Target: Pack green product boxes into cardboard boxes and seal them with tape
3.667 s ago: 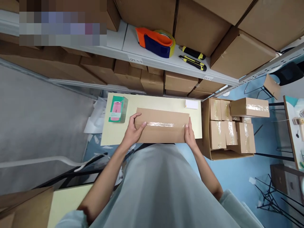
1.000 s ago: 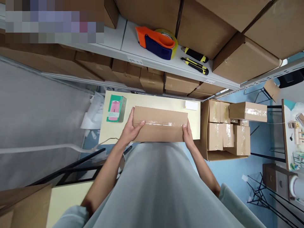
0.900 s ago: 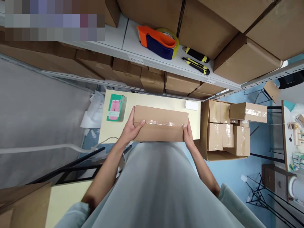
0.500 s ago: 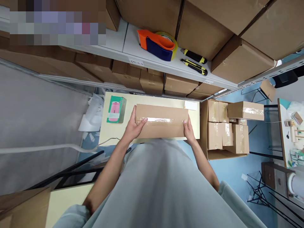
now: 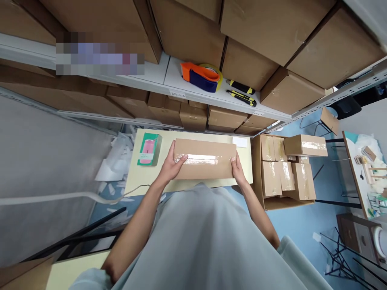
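Taped cardboard box gripped endwise by both hands' fingers; contents hidden.

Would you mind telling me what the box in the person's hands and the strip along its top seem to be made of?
The box looks like plain brown cardboard, matte, with crisp folded edges. The strip along its top seam appears to be clear glossy plastic tape: it glares white under the light. The left hand and right hand hold its ends.
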`<state>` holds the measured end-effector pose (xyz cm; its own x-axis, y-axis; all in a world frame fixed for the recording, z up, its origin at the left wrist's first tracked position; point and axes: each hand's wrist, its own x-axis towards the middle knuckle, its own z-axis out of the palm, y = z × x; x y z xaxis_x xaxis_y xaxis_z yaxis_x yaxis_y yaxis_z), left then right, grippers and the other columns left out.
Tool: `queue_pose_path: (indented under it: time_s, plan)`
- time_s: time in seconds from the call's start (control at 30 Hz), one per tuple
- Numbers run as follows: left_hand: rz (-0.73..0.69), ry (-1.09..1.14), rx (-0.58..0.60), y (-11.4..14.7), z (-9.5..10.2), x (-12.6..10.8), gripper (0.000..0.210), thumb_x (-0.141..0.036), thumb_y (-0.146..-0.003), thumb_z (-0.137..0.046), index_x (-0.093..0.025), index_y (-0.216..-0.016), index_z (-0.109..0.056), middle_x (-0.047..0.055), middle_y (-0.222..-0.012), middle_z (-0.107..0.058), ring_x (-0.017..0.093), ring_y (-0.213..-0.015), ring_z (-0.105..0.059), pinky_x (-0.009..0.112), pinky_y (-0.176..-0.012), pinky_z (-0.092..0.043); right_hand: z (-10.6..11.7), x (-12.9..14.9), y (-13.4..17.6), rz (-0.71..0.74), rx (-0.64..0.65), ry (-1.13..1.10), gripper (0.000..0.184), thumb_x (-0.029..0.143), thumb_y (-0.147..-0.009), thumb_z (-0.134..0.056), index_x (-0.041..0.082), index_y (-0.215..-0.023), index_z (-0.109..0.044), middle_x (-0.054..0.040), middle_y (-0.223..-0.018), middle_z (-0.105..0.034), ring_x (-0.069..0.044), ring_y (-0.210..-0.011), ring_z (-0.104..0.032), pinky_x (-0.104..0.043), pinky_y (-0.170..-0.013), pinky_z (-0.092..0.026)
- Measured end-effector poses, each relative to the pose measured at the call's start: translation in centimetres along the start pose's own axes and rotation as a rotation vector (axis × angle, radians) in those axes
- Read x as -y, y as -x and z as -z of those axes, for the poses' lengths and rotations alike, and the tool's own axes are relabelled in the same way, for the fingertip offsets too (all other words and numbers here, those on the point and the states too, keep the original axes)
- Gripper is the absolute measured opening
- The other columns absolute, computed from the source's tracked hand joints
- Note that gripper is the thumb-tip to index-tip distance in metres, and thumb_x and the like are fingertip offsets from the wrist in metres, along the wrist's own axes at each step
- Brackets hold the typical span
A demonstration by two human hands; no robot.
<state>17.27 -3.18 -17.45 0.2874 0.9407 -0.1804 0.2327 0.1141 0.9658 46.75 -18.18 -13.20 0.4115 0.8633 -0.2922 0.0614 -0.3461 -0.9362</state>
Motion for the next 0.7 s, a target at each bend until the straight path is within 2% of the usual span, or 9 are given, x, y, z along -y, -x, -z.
queue_pose_path:
  time_s: [0.2,0.33,0.5,0.7]
  plan:
    - [0.015,-0.022,0.043,0.6,-0.1,0.3,0.112,-0.071,-0.094,-0.077,-0.024,-0.183,-0.027,0.019,-0.183,-0.042,0.036,-0.170,-0.042,0.056,-0.141,-0.027,-0.1,-1.3,2.6,-0.026,-0.038,-0.025,0.101,0.089,-0.105,-0.045,0.030,-0.184,-0.022,-0.0028,-0.191,-0.027,-0.025,-0.177,-0.026,-0.050,-0.147,-0.018]
    - [0.027,-0.034,0.048,0.5,-0.4,-0.1,0.111,-0.070,-0.095,-0.076,-0.022,-0.182,-0.028,0.020,-0.185,-0.038,0.036,-0.171,-0.039,0.054,-0.142,-0.026,0.3,-1.3,1.8,0.019,-0.039,0.009,0.098,0.088,-0.107,-0.043,0.031,-0.184,-0.023,-0.0034,-0.190,-0.030,-0.025,-0.177,-0.026,-0.050,-0.146,-0.021]
    - [0.020,-0.025,0.033,0.5,-0.8,-0.5,0.106,-0.069,-0.098,-0.074,-0.025,-0.182,-0.027,0.016,-0.186,-0.038,0.033,-0.171,-0.040,0.052,-0.142,-0.027,0.8,-0.8,0.1,0.053,0.001,0.016,0.097,0.084,-0.109,-0.043,0.026,-0.184,-0.025,-0.0078,-0.190,-0.030,-0.027,-0.174,-0.035,-0.049,-0.144,-0.027]
    - [0.037,-0.031,-0.020,0.6,-1.3,-0.3,0.109,-0.070,-0.096,-0.074,-0.023,-0.182,-0.026,0.017,-0.185,-0.039,0.035,-0.170,-0.042,0.052,-0.141,-0.031,0.9,-1.8,-0.4,0.074,-0.047,0.110,0.101,0.087,-0.107,-0.040,0.020,-0.183,-0.030,-0.0117,-0.189,-0.031,-0.029,-0.176,-0.031,-0.052,-0.144,-0.024]
